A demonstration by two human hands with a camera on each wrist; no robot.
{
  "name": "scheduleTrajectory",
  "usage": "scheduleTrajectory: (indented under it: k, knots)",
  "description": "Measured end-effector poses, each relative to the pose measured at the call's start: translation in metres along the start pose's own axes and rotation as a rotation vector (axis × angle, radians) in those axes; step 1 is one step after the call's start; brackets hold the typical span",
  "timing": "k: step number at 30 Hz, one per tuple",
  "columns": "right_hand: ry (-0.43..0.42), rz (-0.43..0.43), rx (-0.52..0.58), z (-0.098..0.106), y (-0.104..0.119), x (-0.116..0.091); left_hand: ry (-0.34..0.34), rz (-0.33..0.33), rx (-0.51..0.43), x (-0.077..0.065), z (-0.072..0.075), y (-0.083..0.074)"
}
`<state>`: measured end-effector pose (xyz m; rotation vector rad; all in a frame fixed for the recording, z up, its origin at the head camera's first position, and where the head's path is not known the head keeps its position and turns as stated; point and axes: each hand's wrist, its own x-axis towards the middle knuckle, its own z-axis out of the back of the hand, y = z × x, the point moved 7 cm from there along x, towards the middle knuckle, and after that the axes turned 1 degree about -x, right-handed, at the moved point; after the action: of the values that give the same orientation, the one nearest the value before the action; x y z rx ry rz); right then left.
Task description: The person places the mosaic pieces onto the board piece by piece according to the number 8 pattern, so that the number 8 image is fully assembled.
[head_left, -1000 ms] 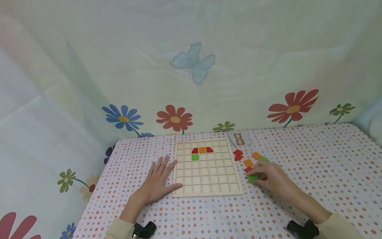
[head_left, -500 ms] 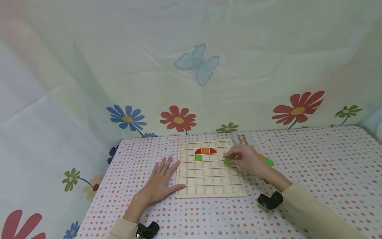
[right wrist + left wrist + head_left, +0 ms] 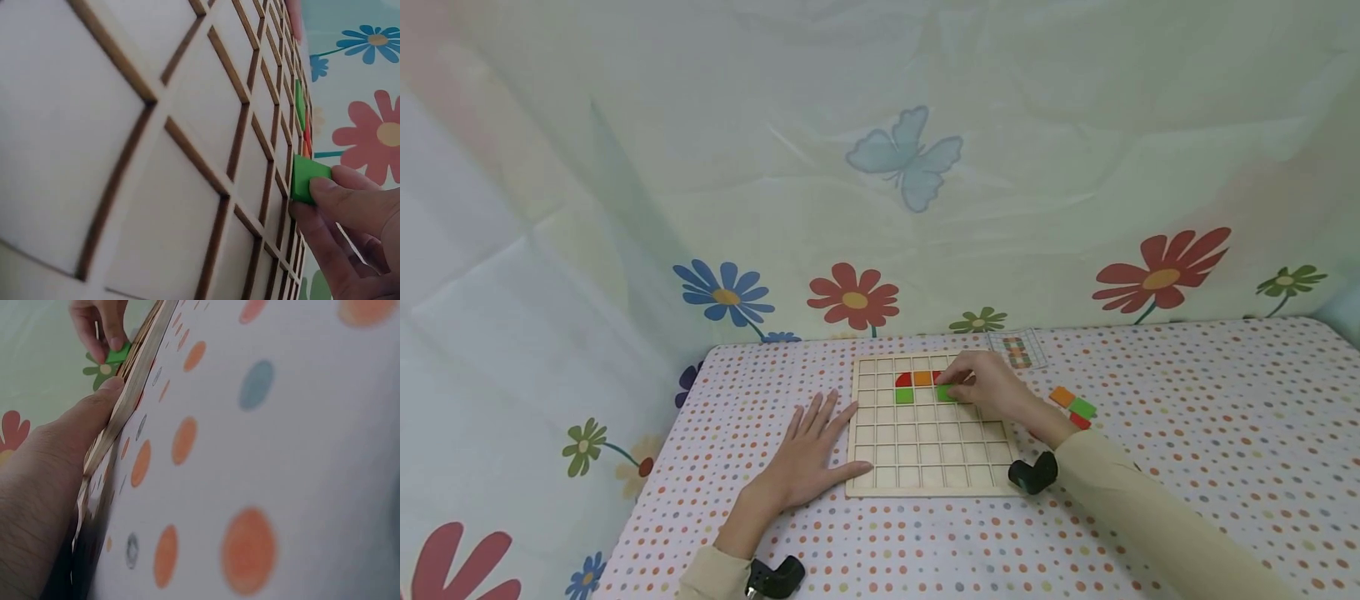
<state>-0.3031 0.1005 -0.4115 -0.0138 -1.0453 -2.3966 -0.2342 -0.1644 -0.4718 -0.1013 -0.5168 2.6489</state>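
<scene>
A person's right hand pinches a green square tile between thumb and fingers over a wooden grid board; whether the tile is seated in its cell cannot be told. The left hand lies with fingers spread, holding nothing, its thumb over the board's left rim. On the board are a red quarter-round tile, an orange square tile, another red tile partly covered by the right hand, and a second green tile. Right of the forearm, which hides part of the dotted tablecloth, lie loose orange, green and red tiles. A patterned card lies behind.
</scene>
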Motion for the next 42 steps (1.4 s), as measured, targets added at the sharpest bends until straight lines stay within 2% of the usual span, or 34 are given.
scheduleTrajectory:
  k: [6,14,20,27,30,34,37,42]
  knots:
    - [-0.016,0.023,-0.025,-0.001,0.001,-0.001,0.022,0.022,0.03,0.002,-0.001,0.0]
    - [-0.019,0.027,-0.122,-0.002,0.009,0.0,0.03,0.025,0.05,0.001,0.004,-0.006]
    - [0.006,0.022,-0.098,-0.006,0.007,0.001,0.024,0.022,0.047,0.0,0.005,-0.007]
    - [-0.002,0.067,-0.116,-0.008,0.008,0.001,0.033,0.027,0.06,-0.001,0.003,-0.006]
    - [0.003,0.053,-0.096,-0.006,0.006,-0.001,0.034,0.026,0.056,-0.001,0.002,-0.006]
    - [0.027,0.004,-0.008,0.001,-0.002,-0.008,0.036,0.027,0.054,-0.001,0.002,-0.006]
    - [0.005,-0.031,0.035,0.014,-0.011,-0.017,0.035,0.026,0.051,-0.001,0.001,-0.006]
    - [-0.038,-0.077,0.006,0.038,-0.023,-0.039,0.034,0.029,0.06,-0.001,0.001,-0.004]
